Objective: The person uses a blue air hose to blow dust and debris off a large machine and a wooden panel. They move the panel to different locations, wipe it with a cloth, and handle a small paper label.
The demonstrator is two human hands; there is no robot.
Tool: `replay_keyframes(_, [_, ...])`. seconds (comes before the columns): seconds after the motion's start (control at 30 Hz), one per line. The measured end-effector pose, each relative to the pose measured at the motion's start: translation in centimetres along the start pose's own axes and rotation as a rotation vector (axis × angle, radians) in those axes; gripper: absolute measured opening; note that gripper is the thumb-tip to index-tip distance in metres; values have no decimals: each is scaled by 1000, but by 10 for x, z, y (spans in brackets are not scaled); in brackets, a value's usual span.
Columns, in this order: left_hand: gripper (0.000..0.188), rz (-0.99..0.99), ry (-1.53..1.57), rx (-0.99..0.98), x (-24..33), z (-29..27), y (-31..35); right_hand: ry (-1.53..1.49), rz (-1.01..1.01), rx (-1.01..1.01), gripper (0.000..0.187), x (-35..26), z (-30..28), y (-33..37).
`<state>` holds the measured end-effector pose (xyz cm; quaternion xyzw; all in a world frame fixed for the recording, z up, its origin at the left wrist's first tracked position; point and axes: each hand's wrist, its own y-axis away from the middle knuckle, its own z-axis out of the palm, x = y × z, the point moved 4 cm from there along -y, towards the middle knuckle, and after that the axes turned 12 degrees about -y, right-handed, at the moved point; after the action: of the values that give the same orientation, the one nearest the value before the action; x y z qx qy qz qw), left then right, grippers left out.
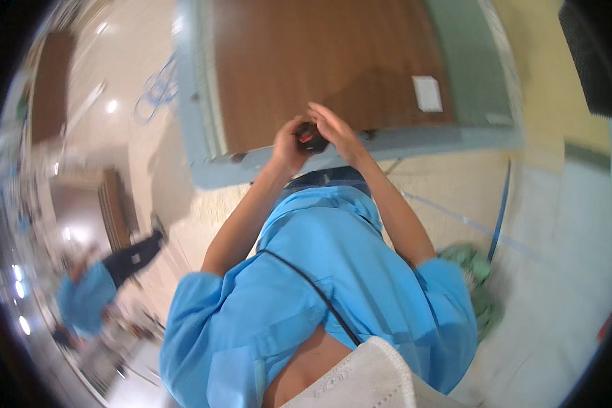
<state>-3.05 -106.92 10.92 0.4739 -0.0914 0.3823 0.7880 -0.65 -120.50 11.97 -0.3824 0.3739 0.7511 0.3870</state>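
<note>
Both my hands meet at the near edge of a brown wood-look panel (299, 61). In my left hand (289, 148) is a small black object with a red-orange patch (311, 139); its exact kind does not show. The fingers of that hand curl round its left side. My right hand (336, 133) lies along the object's right side, with its fingers stretched out toward the far left and slightly apart. Its palm and thumb are partly hidden. A white paper label (428, 94) lies on the panel, to the right of my hands.
The panel rests on a blue-green table (479, 68). A coiled blue hose or cable (158, 92) is on the floor at left. At far left is a person in a blue top (92, 296), near more brown panels (85, 211). A green cloth bundle (472, 272) sits by my right side.
</note>
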Motion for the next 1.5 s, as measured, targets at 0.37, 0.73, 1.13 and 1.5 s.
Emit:
replay_keyframes(0.37, [20, 164, -465, 177, -25, -61, 64, 436, 345, -593, 89, -12, 48, 9])
replay_keyframes(0.73, [17, 361, -428, 358, -77, 31, 48, 638, 327, -818, 98, -49, -57, 14])
replay_keyframes(1.13, [22, 427, -421, 358, -99, 104, 37, -434, 800, -454, 61, -60, -107, 59])
replay_keyframes(1.5, [40, 18, 262, -104, -147, 75, 40, 596, 596, -753, 81, -65, -77, 70])
